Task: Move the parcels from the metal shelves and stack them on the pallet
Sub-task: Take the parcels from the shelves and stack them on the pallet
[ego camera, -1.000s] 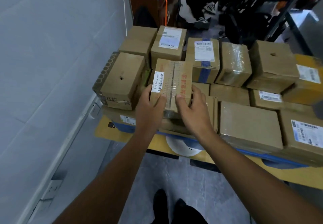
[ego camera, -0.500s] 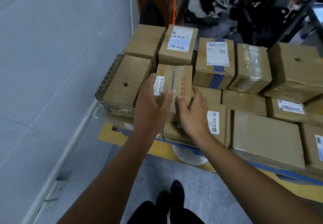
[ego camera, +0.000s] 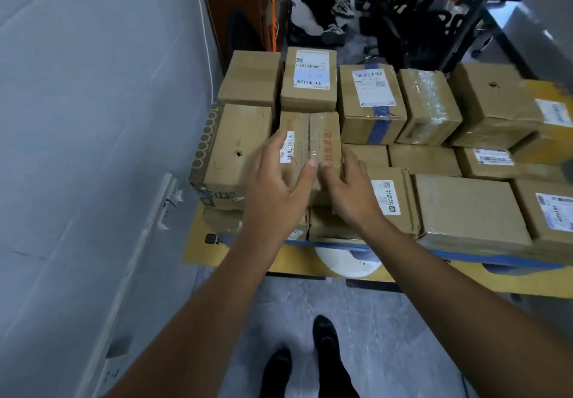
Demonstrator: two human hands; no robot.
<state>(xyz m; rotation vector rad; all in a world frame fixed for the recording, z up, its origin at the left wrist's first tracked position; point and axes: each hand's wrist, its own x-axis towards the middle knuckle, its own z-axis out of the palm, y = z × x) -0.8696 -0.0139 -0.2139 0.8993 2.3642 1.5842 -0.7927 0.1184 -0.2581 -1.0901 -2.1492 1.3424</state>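
Left hand and right hand, fingers curled round the taped parcel at its 9 and 3 o'clock, probably seat it squarely on the pallet.

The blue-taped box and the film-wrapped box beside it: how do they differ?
The blue-taped box carries a white label; the film-wrapped box shows none. The blue-taped box has a blue tape strip; the film-wrapped box is covered in clear film. Both are brown cardboard, side by side.
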